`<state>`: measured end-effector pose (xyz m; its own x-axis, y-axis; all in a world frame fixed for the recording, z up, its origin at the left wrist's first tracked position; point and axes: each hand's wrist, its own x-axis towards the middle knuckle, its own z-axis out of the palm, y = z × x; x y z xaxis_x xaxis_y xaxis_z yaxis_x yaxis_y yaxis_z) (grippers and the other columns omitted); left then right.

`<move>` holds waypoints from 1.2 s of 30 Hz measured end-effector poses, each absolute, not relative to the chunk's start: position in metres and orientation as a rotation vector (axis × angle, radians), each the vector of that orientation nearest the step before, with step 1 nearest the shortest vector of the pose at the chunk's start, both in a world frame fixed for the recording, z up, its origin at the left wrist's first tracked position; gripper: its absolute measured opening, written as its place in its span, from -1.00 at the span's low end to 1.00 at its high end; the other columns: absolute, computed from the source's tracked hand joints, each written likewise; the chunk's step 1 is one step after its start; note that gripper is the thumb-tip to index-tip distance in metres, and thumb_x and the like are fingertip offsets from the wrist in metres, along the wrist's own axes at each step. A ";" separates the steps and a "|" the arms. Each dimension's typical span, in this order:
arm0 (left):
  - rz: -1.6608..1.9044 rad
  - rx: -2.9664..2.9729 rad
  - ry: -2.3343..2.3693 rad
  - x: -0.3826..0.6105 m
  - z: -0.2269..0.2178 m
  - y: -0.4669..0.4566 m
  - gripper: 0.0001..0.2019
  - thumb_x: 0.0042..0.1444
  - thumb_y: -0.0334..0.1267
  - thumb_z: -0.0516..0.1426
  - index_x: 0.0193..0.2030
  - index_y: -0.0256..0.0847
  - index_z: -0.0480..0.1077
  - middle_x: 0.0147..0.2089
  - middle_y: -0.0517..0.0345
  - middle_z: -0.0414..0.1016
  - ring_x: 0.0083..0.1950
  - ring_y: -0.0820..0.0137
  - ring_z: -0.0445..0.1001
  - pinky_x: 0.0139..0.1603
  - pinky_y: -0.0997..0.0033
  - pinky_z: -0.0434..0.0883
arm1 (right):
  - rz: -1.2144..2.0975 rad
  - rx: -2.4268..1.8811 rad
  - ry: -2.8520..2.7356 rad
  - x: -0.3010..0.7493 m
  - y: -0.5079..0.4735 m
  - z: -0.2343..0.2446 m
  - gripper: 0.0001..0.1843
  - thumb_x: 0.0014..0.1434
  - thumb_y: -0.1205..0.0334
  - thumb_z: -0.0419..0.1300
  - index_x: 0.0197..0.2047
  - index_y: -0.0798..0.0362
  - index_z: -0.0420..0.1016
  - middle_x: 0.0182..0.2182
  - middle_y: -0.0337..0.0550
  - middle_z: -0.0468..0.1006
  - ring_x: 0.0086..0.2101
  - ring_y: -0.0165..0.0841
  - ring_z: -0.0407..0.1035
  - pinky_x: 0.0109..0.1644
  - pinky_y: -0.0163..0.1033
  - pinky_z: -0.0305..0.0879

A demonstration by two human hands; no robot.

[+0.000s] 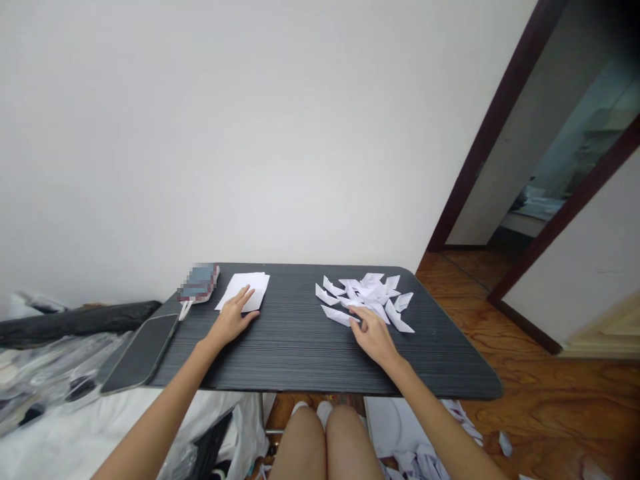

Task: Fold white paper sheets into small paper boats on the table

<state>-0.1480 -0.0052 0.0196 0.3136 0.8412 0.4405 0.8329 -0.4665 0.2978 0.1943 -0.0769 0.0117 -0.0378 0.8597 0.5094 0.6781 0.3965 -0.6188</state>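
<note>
Left hand (231, 324) spread on one paper stack (259, 288), right hand (376, 339) at ten-plus folded papers (370, 289), grip unclear

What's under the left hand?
White sheets lying on the dark table: the fingers of the left hand reach over them. The paper directly beneath those fingers is covered, and so is the tabletop below the sheets.

Left hand (232, 323) on white sheets (257, 288), right hand (374, 333) at folded paper pieces (370, 291), dark table (295, 350) beneath.
</note>
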 end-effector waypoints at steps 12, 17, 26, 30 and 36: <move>0.645 2.481 1.713 -0.161 0.014 0.013 -0.61 0.05 -0.08 -0.09 -0.17 -0.25 0.41 -0.04 -0.03 0.40 0.01 0.23 0.33 0.05 0.31 0.20 | -0.238 -1.421 -2.116 0.187 -0.060 0.017 -0.78 0.05 0.33 0.06 -0.19 0.09 0.37 -0.32 -0.04 0.39 -0.25 -0.20 0.21 -0.22 -0.12 0.14; 0.652 2.477 1.714 -0.160 0.016 0.013 -0.67 0.03 -0.14 -0.07 -0.23 -0.22 0.44 -0.13 0.00 0.47 -0.06 0.22 0.39 -0.01 0.33 0.25 | -0.345 -1.414 -2.189 0.181 -0.063 0.016 -0.80 0.08 0.41 0.00 -0.22 0.09 0.35 -0.37 -0.05 0.39 -0.28 -0.24 0.21 -0.23 -0.17 0.08; 0.567 2.287 1.767 -0.168 0.033 0.016 -0.65 -0.14 0.01 0.08 -0.31 -0.15 0.49 -0.12 0.10 0.46 -0.07 0.19 0.39 -0.06 0.37 0.26 | -0.500 -1.453 -2.213 0.189 -0.062 0.009 -0.78 0.09 0.43 0.00 -0.19 0.06 0.36 -0.40 -0.12 0.39 -0.30 -0.28 0.20 -0.29 -0.22 0.00; 0.575 2.313 1.714 -0.171 0.033 0.020 -0.64 -0.12 0.00 0.05 -0.30 -0.17 0.49 -0.17 0.08 0.49 -0.12 0.18 0.41 -0.10 0.36 0.27 | -0.511 -1.412 -2.130 0.186 -0.064 0.010 -0.79 0.13 0.36 -0.03 -0.21 0.08 0.38 -0.40 -0.10 0.38 -0.30 -0.29 0.20 -0.29 -0.22 0.00; 0.852 2.479 1.801 -0.173 0.034 0.014 -0.68 0.02 -0.17 -0.06 -0.29 -0.29 0.43 -0.24 -0.04 0.50 -0.22 0.23 0.43 -0.14 0.34 0.27 | -0.389 -1.316 -1.951 0.187 -0.068 0.011 -0.75 0.13 0.41 -0.07 -0.20 0.07 0.39 -0.38 -0.11 0.40 -0.30 -0.32 0.23 -0.26 -0.22 0.02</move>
<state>-0.1727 0.0137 0.0339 0.2154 0.8719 0.4398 0.8929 -0.3582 0.2728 0.1868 -0.0681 0.0113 -0.2020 0.6673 0.7168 0.8914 0.4285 -0.1477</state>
